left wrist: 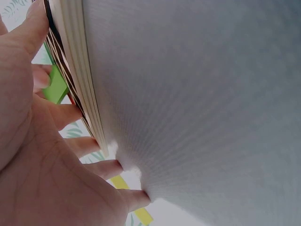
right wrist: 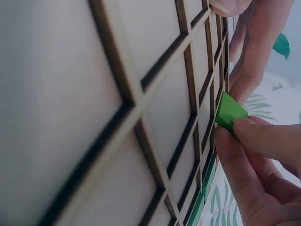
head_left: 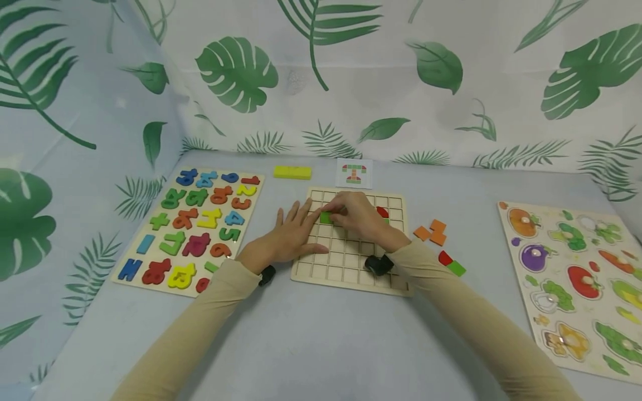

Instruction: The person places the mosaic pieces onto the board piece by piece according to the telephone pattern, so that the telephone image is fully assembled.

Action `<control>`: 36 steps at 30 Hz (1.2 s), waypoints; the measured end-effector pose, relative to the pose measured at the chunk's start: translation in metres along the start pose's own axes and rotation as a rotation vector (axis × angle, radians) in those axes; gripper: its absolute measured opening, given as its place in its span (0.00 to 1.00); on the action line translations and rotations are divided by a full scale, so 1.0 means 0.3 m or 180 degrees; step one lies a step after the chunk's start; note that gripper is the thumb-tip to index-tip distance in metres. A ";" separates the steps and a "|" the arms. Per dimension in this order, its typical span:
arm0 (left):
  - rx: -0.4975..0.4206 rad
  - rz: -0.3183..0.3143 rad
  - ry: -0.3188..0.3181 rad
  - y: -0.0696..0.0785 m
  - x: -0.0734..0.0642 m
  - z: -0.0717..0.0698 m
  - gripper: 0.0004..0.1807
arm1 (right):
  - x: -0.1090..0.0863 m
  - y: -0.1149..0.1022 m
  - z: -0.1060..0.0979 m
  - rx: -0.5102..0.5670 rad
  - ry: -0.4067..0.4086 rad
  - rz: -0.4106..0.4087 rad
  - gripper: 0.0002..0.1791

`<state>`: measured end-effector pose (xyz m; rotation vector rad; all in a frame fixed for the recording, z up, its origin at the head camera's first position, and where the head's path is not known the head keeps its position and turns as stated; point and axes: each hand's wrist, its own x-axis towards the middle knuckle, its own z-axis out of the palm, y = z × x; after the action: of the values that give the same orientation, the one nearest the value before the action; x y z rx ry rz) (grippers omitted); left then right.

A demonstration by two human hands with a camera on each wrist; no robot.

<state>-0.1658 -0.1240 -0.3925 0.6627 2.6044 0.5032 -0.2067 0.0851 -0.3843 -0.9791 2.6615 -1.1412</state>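
- Your right hand pinches a green tile between thumb and fingers, the fingertips closed down to the tile's thickness.
- That tile is at the upper left part of the gridded wooden board; whether it sits fully in a cell, you cannot tell.
- Your left hand lies with fingers straight and spread across the board's left edge, gripping nothing, the index fingertip near the tile.
- A red piece lies on the board just beyond your right hand, a bit of green showing beside it.
- Right of the board, you have orange tiles grouped together, and nearer you a red rounded piece touching a green square.
- Past the far edge lie a pattern card and, farther left, a yellow block.
- Outermost, a number puzzle lies to your left and a vegetable puzzle to your right.
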 end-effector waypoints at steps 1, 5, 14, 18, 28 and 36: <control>0.0008 0.0000 0.0003 0.001 0.000 0.000 0.52 | 0.000 0.000 -0.001 -0.0018 -0.0002 -0.0007 0.11; 0.0053 -0.0004 0.0035 -0.002 0.000 0.001 0.52 | 0.005 -0.004 -0.002 -0.0050 -0.0020 -0.0037 0.10; 0.0013 0.0016 0.0045 0.001 -0.003 0.002 0.52 | 0.015 -0.024 0.002 -0.0220 -0.0081 0.0223 0.10; 0.0052 -0.0011 0.0040 0.003 -0.004 0.001 0.52 | 0.018 -0.030 0.005 -0.0232 -0.0096 0.0306 0.10; 0.0033 -0.0026 0.0022 0.004 -0.001 0.002 0.52 | 0.023 -0.041 0.013 -0.0415 -0.0089 0.0355 0.09; 0.0056 -0.0024 0.0027 0.005 0.003 0.005 0.52 | 0.018 -0.036 0.018 -0.0420 -0.0017 0.0306 0.07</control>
<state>-0.1651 -0.1219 -0.3934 0.6575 2.6211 0.4825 -0.2036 0.0730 -0.3798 -0.8602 2.7762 -0.9538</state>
